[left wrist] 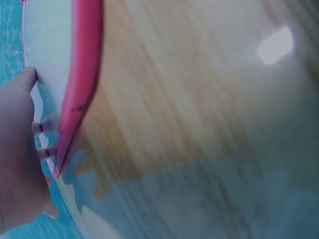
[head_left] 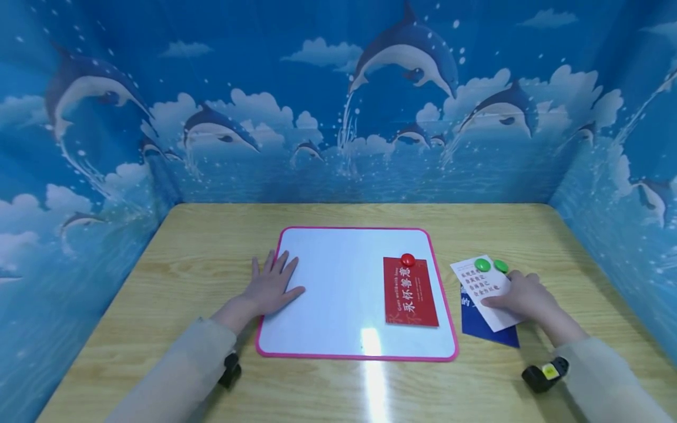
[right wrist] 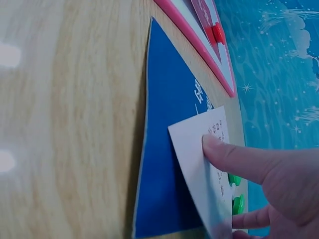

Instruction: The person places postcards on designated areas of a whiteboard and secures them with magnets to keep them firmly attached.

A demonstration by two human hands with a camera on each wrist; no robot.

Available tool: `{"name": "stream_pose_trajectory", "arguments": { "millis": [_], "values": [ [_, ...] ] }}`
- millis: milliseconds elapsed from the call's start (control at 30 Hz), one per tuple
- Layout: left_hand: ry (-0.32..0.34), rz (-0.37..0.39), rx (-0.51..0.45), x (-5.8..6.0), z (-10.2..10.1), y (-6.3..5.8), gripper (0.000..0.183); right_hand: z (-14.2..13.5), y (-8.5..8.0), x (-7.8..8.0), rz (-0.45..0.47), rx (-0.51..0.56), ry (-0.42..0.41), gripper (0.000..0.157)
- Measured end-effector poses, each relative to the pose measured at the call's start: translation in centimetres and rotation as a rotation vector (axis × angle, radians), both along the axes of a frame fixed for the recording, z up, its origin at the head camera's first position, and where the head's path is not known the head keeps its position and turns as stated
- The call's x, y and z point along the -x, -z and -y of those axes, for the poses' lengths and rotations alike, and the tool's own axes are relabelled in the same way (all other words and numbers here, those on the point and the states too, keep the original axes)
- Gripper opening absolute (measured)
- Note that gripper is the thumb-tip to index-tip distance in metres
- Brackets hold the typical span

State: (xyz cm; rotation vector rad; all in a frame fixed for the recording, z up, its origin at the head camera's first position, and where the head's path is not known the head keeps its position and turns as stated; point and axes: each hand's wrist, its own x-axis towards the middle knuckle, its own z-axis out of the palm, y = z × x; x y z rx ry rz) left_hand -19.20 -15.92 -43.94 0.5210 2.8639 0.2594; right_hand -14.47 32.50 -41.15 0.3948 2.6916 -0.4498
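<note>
With fingers spread, my left hand [head_left: 270, 288] rests on the left edge of a whiteboard [head_left: 328, 282] with a pink frame. On the board's right side lies a red card [head_left: 411, 299] under a round red magnet [head_left: 408, 259]. My right hand [head_left: 526, 296] grips a white card [head_left: 494, 311] printed with dark characters, its thumb on the printed face and its fingers at the far edge. Partly hidden beneath that card is a blue card [right wrist: 164, 124]. Two green magnets appear by the white card's top: one magnet [head_left: 482, 264] overlaps it, the other magnet [head_left: 500, 266] sits near the right fingers.
The board and cards lie on a light wood-grain table [head_left: 222, 235]. A blue curtain [head_left: 328, 170] printed with dolphins and clouds encloses the back and both sides. Light glares off the table's front middle and the board's lower edge.
</note>
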Motion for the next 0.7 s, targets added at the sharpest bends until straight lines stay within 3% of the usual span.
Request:
{"name": "stream_pose_trajectory", "arguments": {
  "millis": [100, 233, 367, 700],
  "values": [
    [0.001, -0.003, 0.007, 0.0, 0.0, 0.0, 0.074, -0.6, -0.3, 0.2, -0.005, 0.013, -0.048, 0.097],
    [0.001, 0.008, 0.02, 0.0, 0.0, 0.1, 0.074, -1.6, -0.8, 0.5, -0.021, 0.057, -0.092, 0.073],
    [0.003, 0.016, 0.021, 0.1, 0.0, 0.0, 0.075, -2.7, -1.2, 0.6, -0.029, 0.111, -0.095, 0.056],
    [0.001, 0.035, 0.009, 0.0, 0.0, -0.4, 0.075, -4.4, -1.3, 0.6, 0.051, 0.274, -0.094, 0.053]
  ]
}}
